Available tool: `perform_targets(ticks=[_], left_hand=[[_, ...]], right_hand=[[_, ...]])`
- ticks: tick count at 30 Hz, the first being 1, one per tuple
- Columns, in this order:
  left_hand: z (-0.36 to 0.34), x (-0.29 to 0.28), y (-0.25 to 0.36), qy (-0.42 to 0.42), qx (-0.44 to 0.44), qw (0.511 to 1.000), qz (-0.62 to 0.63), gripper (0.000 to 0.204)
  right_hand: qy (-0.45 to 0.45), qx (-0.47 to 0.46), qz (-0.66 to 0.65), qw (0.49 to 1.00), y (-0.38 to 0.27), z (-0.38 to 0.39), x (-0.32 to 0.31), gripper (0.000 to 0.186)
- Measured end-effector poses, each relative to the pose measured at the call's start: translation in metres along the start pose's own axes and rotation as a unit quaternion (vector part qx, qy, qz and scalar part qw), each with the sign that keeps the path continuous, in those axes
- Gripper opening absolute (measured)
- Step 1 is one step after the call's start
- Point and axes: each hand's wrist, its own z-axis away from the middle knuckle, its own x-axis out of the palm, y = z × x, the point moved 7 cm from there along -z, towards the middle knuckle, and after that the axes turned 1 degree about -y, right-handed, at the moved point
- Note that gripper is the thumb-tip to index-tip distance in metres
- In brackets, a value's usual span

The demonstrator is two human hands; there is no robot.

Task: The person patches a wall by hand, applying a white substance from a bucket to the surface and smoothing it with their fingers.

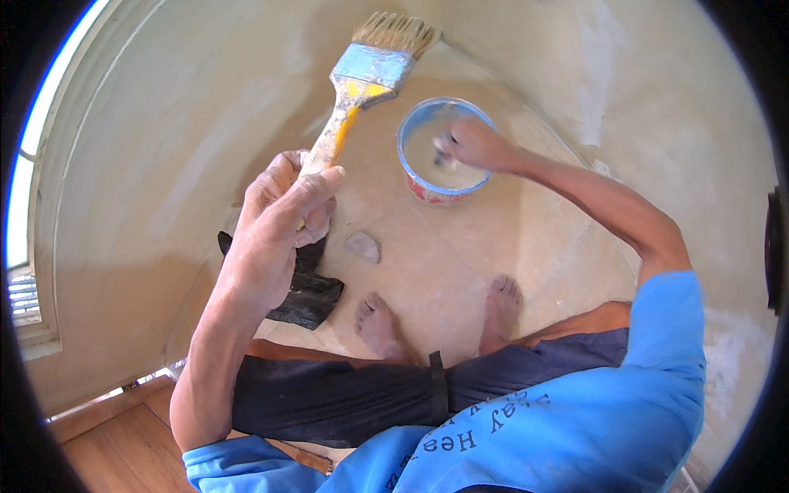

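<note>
My left hand (283, 205) is closed around the handle of a wide paintbrush (370, 70), held up with its bristles pointing away from me. Pale dried material coats the brush's handle and ferrule. Over a bucket (440, 193) with a blue rim and red-and-white side, my right hand (472, 144) is closed on a dark, thin tool dipping into the whitish mix (423, 144). The hand is blurred by motion, and most of that tool is hidden by the fingers and the mix, so its kind does not show.
The bucket stands on the pale tiled floor (427, 246) ahead of my bare feet. A black plastic bag (308, 296) and a flat greyish piece (362, 246) lie left of the feet. Patchy walls (592, 82) meet in the corner beyond. A window (25, 205) is at far left.
</note>
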Motion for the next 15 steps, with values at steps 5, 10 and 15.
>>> perform_targets(ticks=[5,10,15], left_hand=[[0.002,0.001,-0.001,0.000,0.002,1.000,0.005,0.021],[-0.004,0.002,0.000,-0.005,0.010,1.000,-0.003,0.022],[0.004,-0.002,-0.002,0.008,0.001,1.000,0.003,0.023]], right_hand=[[-0.031,0.008,-0.073,0.997,0.025,0.003,0.000,0.025],[0.052,-0.010,-0.076,0.996,0.015,-0.026,-0.005,0.022],[-0.035,0.026,0.048,0.998,0.036,-0.004,-0.026,0.020]])
